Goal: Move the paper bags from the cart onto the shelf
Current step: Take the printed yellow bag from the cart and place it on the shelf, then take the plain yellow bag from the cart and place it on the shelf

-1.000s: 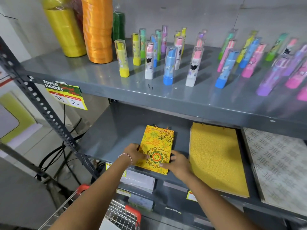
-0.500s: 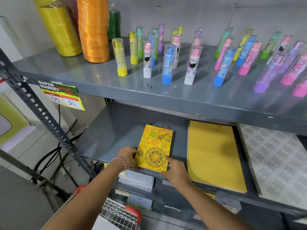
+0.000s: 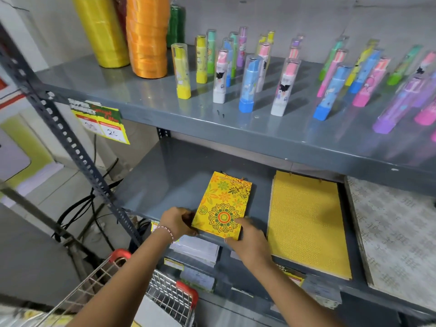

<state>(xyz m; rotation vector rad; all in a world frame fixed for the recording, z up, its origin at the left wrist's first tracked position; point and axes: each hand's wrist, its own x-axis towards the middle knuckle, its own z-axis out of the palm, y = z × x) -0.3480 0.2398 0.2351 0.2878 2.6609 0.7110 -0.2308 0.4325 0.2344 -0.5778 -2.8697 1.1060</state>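
Observation:
A small stack of yellow paper bags with a floral mandala print (image 3: 223, 204) lies flat on the grey middle shelf (image 3: 162, 185), near its front edge. My left hand (image 3: 177, 220) grips the stack's lower left corner. My right hand (image 3: 246, 239) rests on its lower right corner, fingers over the front edge. The wire cart (image 3: 165, 296) with red corner caps sits below my arms; what it holds is mostly hidden.
A larger yellow patterned bag stack (image 3: 309, 223) and a white patterned stack (image 3: 398, 237) lie to the right on the same shelf. The upper shelf (image 3: 212, 114) holds ribbon rolls (image 3: 147, 36) and several upright coloured tubes. A slotted steel upright (image 3: 70, 142) runs diagonally at left.
Both hands have slid back toward the front edge of the floral stack, which sits a little squarer and deeper on the shelf. The view has shifted slightly.

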